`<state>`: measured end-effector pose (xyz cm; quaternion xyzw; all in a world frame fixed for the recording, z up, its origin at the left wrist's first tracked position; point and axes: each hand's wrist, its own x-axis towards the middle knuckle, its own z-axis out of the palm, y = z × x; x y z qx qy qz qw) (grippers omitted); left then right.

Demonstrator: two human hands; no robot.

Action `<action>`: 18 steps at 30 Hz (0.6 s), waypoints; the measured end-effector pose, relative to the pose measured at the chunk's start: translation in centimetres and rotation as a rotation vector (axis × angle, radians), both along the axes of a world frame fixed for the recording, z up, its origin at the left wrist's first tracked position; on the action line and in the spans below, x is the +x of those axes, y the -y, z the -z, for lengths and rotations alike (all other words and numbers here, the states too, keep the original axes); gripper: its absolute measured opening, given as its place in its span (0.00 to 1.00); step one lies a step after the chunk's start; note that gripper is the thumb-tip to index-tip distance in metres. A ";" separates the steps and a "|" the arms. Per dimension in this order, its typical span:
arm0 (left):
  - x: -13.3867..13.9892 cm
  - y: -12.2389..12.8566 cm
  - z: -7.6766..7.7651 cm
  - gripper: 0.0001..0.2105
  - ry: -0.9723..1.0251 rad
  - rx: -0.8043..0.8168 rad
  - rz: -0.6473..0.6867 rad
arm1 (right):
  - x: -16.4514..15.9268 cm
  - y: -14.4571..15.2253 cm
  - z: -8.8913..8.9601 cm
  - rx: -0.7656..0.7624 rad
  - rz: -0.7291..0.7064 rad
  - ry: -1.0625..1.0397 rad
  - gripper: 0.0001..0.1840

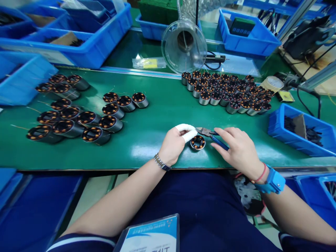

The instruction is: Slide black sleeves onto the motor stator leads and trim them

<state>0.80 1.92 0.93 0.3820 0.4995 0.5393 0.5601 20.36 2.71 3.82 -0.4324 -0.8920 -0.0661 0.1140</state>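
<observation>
My right hand (237,148) grips diagonal cutting pliers (207,132) by their dark blue handles, with the jaws pointing left. White covers wrap the thumb and forefinger of my left hand (175,141), which are pinched together at the jaw tips. Whatever they pinch is too small to make out. Just below the jaws a ring-shaped motor stator (197,143) with copper windings stands upright on the green bench. The left fingertips are close to its rim; contact with it is unclear.
Loose stators with thin wires (69,127) stand at the left, and packed rows of stators (225,89) at the back right. A clear extraction funnel (183,45) hangs behind. A blue bin (301,140) of dark pieces sits right; larger blue bins (89,49) line the back left.
</observation>
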 end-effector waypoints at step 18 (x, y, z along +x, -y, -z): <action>0.0 0.0 0.1 0.03 0.025 -0.003 0.001 | -0.1 0.0 0.3 0.004 -0.028 -0.015 0.21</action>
